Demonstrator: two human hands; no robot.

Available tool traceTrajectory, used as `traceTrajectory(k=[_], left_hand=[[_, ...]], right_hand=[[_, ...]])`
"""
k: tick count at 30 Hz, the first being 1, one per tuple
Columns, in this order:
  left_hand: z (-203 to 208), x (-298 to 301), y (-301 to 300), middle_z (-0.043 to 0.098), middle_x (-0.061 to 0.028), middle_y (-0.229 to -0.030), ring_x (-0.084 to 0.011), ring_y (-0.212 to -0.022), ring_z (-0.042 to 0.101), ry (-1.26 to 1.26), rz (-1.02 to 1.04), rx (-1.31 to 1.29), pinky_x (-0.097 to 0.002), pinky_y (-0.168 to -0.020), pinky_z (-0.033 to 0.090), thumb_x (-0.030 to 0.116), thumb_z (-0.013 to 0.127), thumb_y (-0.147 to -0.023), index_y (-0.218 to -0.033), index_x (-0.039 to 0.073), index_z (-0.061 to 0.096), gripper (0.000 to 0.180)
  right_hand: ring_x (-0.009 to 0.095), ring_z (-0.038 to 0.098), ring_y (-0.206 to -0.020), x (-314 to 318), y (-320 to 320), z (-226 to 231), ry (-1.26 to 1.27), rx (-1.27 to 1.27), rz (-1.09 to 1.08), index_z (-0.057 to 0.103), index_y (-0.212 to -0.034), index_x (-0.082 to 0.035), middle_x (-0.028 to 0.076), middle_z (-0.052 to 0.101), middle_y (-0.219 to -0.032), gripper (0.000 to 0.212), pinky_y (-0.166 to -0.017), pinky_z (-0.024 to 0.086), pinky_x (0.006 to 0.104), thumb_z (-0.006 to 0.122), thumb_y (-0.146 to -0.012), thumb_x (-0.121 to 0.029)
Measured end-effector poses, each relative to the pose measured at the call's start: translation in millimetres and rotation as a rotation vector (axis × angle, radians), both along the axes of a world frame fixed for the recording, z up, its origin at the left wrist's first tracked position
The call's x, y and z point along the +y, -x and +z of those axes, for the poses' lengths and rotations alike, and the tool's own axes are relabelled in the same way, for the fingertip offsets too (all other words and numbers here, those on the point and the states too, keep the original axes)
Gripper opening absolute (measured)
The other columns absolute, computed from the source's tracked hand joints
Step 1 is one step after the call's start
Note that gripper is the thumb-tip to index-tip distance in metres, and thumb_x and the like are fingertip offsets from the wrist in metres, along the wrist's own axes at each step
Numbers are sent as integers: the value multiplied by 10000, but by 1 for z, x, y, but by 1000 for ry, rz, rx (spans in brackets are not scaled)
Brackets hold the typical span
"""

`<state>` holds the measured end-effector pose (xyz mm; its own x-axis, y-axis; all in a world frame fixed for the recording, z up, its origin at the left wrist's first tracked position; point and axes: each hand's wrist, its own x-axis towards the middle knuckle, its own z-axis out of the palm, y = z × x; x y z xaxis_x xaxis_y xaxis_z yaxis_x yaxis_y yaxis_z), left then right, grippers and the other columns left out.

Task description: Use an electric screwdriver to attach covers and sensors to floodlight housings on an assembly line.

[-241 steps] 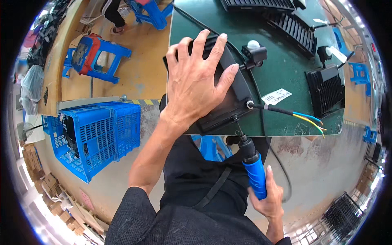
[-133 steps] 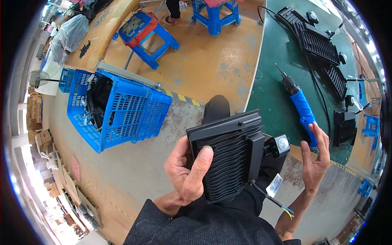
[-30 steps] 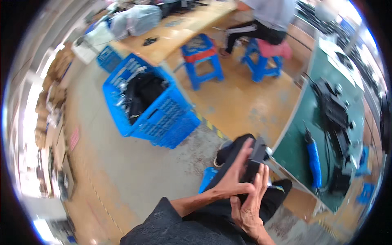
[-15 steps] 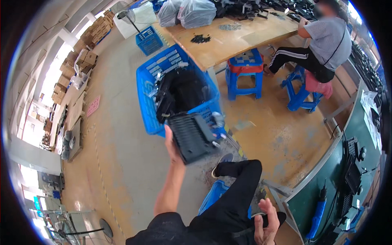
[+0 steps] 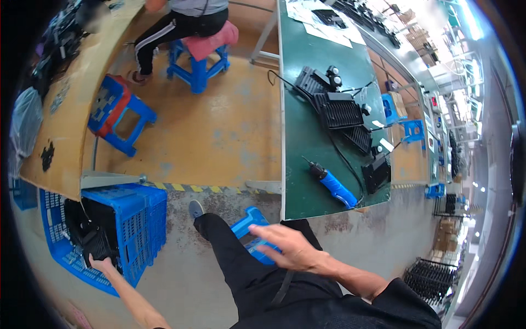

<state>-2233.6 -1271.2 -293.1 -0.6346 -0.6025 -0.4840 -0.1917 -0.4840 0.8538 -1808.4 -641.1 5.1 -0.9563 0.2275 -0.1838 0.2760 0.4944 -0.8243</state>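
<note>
Low on the left, my left hand (image 5: 101, 264) grips the edge of a black ribbed housing (image 5: 97, 245) down in the blue plastic crate (image 5: 156, 222). Other black parts lie in the crate around it; the fingertips are partly hidden. My right hand (image 5: 287, 247) hangs over my lap, fingers stretched out and holding nothing. Beyond it, on the green worktable (image 5: 304, 200), lie a blue electric screwdriver (image 5: 335, 187) and several black ribbed housings (image 5: 341, 111) with small round fittings and cables.
A blue stool (image 5: 247, 222) stands by my legs. The wooden table (image 5: 109, 49) overhangs the crate at the left. Another blue stool (image 5: 118, 118) with red trim is beside it. A seated person (image 5: 200, 22) is ahead. Papers (image 5: 323, 24) lie on the green table's far end.
My view has swung right toward the green table. The left hand has carried the ribbed housing down into the crate. My right hand has come up over my lap.
</note>
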Motion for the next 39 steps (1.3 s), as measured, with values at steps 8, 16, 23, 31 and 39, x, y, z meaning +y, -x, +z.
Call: traceTrajectory(k=[8,16,23,31,39], left_hand=[[82,42,-11,599,-229,-1399,-413,-1267,577,998,-309,-289,-501,-1123,424,410,664,-983,-1457,-84,476,710],[259,705,-263,577,-196,-1441,-346,-1382,515,1050,-1677,874,-448,-1163,377,131,780,-869,-1426,1,555,615],[216,953,-319,225,-363,-1592,-512,-1485,244,1633,-1885,1384,-645,-1175,247,559,901,-616,-1636,92,191,1327],[240,931,-311,373,-286,-1459,-471,-1343,376,1393,-1820,1512,-580,-1109,306,382,892,-593,-1608,95,281,1219],[277,741,-319,322,-327,-1514,-511,-1386,358,1268,-1836,1149,-586,-1162,290,403,914,-621,-1613,-26,172,1311]], right_hand=[[414,498,-1317,130,-121,-31,-627,-134,-573,472,-1475,33,226,537,-1408,684,-1113,412,495,773,-893,-165],[331,570,-1095,192,-176,-65,-535,-216,-420,530,-1413,-22,157,597,-1205,770,-942,455,452,863,-750,-226],[330,659,-905,221,-190,-59,-288,-93,-387,638,-1151,-29,143,590,-1029,493,-774,556,419,845,-752,-232],[282,703,-863,225,-234,-53,57,-39,-591,664,-1171,-3,135,668,-1024,555,-762,570,373,887,-758,-301],[110,656,-803,243,-255,-26,834,26,-819,501,-1364,-30,64,662,-949,746,-716,550,282,901,-741,-120]])
